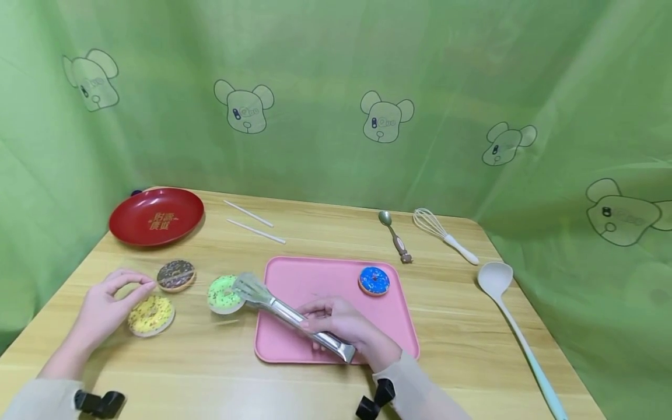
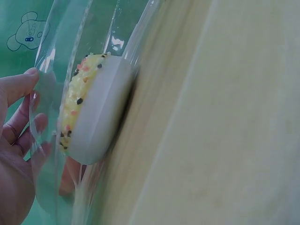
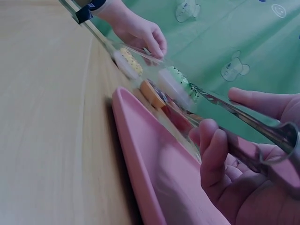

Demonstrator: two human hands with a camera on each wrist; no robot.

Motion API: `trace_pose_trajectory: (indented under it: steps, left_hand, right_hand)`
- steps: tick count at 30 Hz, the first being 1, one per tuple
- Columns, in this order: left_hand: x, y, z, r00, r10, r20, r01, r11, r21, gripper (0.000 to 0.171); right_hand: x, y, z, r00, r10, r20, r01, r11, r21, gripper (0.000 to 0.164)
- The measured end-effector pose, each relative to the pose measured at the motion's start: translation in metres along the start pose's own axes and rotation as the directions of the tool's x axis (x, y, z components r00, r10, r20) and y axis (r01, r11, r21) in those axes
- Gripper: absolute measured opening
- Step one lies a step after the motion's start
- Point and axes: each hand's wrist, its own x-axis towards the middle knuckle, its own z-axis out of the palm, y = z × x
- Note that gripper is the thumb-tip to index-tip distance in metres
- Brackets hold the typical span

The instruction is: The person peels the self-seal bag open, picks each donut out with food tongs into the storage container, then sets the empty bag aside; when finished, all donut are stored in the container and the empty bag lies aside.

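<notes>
Pink tray (image 1: 315,277) holds blue doughnut (image 1: 374,281) at two o'clock, three doughnuts (image 1: 223,293) outside; right hand (image 1: 343,321) grips tongs (image 1: 286,312), left hand (image 1: 107,306) apparently pinches clear film (image 2: 105,30).

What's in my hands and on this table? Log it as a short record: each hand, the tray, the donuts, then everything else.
Left hand: pinches clear plastic
Right hand: holds metal tongs, tips at the green donut
Pink tray: blue donut on it
Left of tray: green donut, yellow donut, dark brown donut
Far side: red plate, two white sticks, spoon, whisk
Right side: ladle
</notes>
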Motion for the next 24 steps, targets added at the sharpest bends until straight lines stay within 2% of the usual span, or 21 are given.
trace_pose_trajectory:
  steps: [10,15,24]
  left_hand:
    - [0.0,0.001,-0.002,0.999,-0.03,-0.014,0.03,1.0,0.006,0.022]
    - [0.001,0.001,-0.004,0.998,-0.052,-0.018,0.052,0.999,0.002,0.025]
    - [0.002,0.002,-0.005,0.999,-0.033,-0.025,0.033,0.999,0.006,0.023]
  right_hand:
    - [-0.032,0.002,-0.026,0.996,0.029,-0.085,-0.026,0.999,0.035,0.052]
    - [-0.051,0.005,-0.042,0.992,-0.016,-0.123,0.019,1.0,0.02,0.052]
    - [-0.089,0.014,-0.071,0.98,-0.066,-0.188,0.074,0.997,0.035,0.049]
